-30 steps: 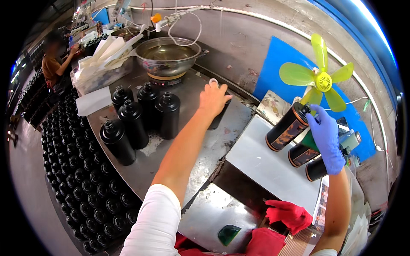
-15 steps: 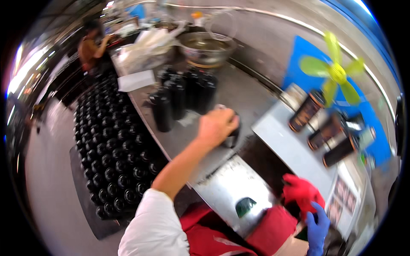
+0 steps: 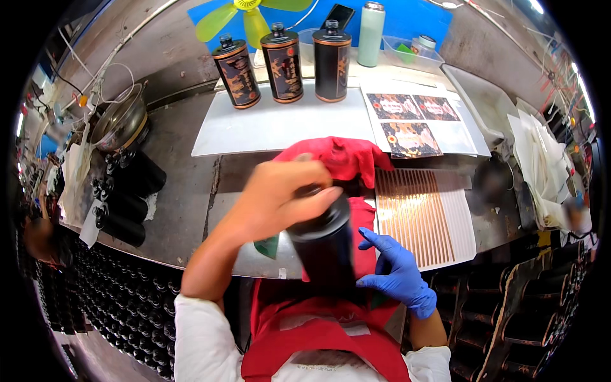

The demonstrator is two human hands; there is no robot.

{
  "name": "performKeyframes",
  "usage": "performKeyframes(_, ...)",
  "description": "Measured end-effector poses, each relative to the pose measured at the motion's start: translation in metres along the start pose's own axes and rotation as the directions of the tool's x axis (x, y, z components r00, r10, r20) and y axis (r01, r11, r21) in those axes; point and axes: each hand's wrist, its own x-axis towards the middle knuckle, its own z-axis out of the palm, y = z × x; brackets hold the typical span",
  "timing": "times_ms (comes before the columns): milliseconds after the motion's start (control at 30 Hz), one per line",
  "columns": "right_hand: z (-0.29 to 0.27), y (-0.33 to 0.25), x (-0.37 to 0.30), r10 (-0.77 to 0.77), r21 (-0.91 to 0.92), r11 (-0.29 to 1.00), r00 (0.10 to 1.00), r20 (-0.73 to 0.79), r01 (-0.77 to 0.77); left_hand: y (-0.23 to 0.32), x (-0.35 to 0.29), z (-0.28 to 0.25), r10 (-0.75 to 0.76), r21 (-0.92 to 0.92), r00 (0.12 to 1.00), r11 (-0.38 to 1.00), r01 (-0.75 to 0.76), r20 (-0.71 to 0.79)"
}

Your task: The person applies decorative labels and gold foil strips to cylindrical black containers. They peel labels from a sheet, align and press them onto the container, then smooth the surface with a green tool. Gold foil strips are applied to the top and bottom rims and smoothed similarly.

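Note:
My left hand (image 3: 280, 197), bare, grips the top of a plain black bottle (image 3: 324, 245) held upright over my lap, close to the table's front edge. My right hand (image 3: 398, 274), in a blue glove, rests with spread fingers against the bottle's lower right side. A red cloth (image 3: 340, 156) lies on the table just behind the bottle. Three black bottles with dark orange-patterned labels (image 3: 283, 63) stand in a row on a white board (image 3: 280, 124) at the back.
Several plain black bottles (image 3: 124, 197) stand at the table's left beside a metal bowl (image 3: 121, 121). Label sheets (image 3: 410, 121) and a striped backing sheet (image 3: 423, 213) lie at right. A green fan (image 3: 251, 16), a pale flask (image 3: 371, 35) and trays sit behind. Crates of black bottles (image 3: 108, 299) fill the floor at left.
My left hand took a black bottle off the table at left and brought it in front of me. My gloved right hand came up to its side. My view swung toward the labelled bottles.

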Motion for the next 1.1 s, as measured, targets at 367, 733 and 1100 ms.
performKeyframes(367, 0.021, 0.072, 0.033, 0.174, 0.269, 0.955, 0.968, -0.182, -0.121, -0.06, -0.057, 0.125, -0.319, -0.388, 0.937, 0.889, 0.244, -0.141)
performKeyframes(733, -0.128, 0.126, 0.108, 0.485, 0.624, 0.779, 0.572, -0.661, 0.061, -0.071, -0.046, 0.137, -0.499, -0.842, 0.865, 0.484, 0.237, -0.043)
performKeyframes(1100, -0.135, 0.144, 0.125, 0.322, 0.424, 0.889, 0.42, -0.849, 0.174, -0.073, -0.049, 0.134, -0.538, -0.841, 0.84, 0.483, 0.245, -0.065)
